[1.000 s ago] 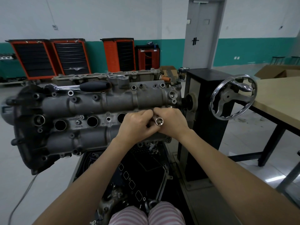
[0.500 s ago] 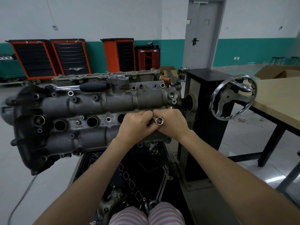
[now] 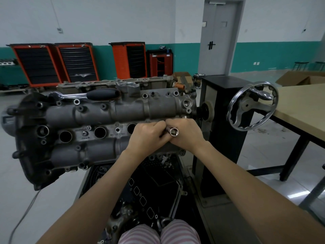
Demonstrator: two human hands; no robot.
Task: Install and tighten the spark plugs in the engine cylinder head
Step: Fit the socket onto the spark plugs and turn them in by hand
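Both your hands — left hand [image 3: 146,136], right hand [image 3: 186,136] — pinch the socket [image 3: 173,132]; tilt it and the plug could cross-thread in the cylinder head [image 3: 105,120].

Three plug wells [image 3: 99,132] open, unobstructed. Fourth well hidden behind both hands [image 3: 149,136]. Ratchet [image 3: 88,94] lies along head's top edge. Handwheel [image 3: 253,106] crowds right side.

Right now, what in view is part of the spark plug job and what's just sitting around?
In the job:
- cylinder head, three open plug wells visible
- socket, held by left hand and right hand
- ratchet lying on the head

Lying about:
- stand handwheel
- table
- orange tool cabinets
- cardboard boxes
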